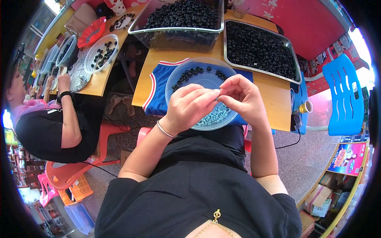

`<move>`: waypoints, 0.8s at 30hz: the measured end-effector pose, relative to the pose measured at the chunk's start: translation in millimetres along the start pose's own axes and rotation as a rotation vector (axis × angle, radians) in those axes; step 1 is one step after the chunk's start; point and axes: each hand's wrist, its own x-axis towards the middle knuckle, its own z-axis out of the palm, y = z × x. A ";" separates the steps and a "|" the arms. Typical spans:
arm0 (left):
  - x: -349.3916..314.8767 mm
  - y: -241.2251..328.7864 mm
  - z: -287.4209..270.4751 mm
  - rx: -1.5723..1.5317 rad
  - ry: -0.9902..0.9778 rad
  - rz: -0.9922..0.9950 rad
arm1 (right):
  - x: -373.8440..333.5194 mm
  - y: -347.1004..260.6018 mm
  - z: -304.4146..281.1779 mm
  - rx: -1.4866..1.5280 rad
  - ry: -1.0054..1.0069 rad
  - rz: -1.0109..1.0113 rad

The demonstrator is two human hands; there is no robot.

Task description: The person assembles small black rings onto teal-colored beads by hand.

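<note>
Over the round tray (pixel 204 81), left hand (pixel 186 105) and right hand (pixel 245 99) nearly meet; grip and hold I can't tell; blue pieces (pixel 216 115) seemingly remain.

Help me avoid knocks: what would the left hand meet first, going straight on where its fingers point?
The right hand, probably: it lies just ahead of the left hand, though depth there is unclear.

Forward of the left hand (pixel 188 105) and right hand (pixel 244 99), the clear tub (pixel 182 41) and metal tray (pixel 262 71) obstructed reach; the round bowl (pixel 204 80) stood beneath both; bare tabletop (pixel 276 107) right of the bowl afforded the right hand sideways passage
</note>
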 end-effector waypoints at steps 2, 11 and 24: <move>-0.1 -0.5 0.1 0.001 -0.006 0.007 | 0.1 1.7 -1.7 0.000 -0.011 -0.011; -3.2 5.4 1.8 -0.177 0.040 -0.191 | -1.7 2.6 -3.3 -0.044 -0.029 -0.045; 0.0 11.6 5.0 -0.480 0.084 -0.522 | -0.9 -3.1 8.5 -0.417 0.120 -0.428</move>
